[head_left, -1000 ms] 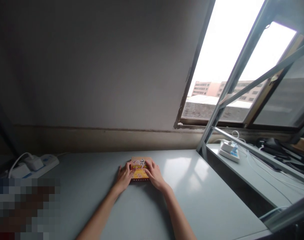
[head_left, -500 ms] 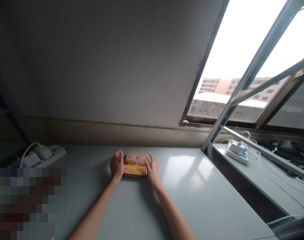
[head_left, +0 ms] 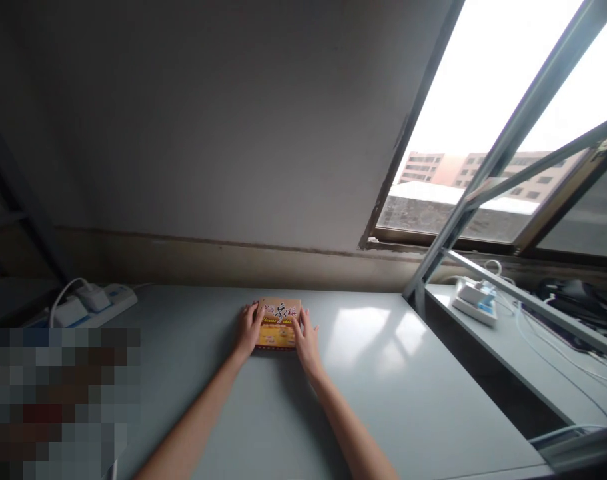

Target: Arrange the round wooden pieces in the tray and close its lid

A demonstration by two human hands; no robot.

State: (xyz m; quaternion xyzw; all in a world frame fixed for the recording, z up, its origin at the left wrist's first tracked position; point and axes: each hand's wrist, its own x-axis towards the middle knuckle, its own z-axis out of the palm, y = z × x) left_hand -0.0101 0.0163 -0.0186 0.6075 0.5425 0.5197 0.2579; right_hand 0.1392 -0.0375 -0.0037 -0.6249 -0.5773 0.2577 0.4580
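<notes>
A Chinese chess box (head_left: 277, 327), red and yellow with large printed characters, is between my two hands at the far part of the grey table (head_left: 243, 413). My left hand (head_left: 248, 328) presses along the box's left side, its fingers pointing away from me. On the opposite side, my right hand (head_left: 306, 339) grips the edge, with its thumb over the box's top face. The lid side faces up. Whether the underside touches the table is hard to make out.
A white power strip (head_left: 118, 300) with plugged-in adapters stands at the left back. Metal frame posts (head_left: 436, 257) rise at the right table edge. Beyond a gap, another surface carries a second power strip (head_left: 474, 303) and loose cables. The wall and window (head_left: 448, 213) bound the back.
My left hand has come in against the box's side. The box sits slightly further right, and the right hand now holds it more closely. The view has shifted slightly.
</notes>
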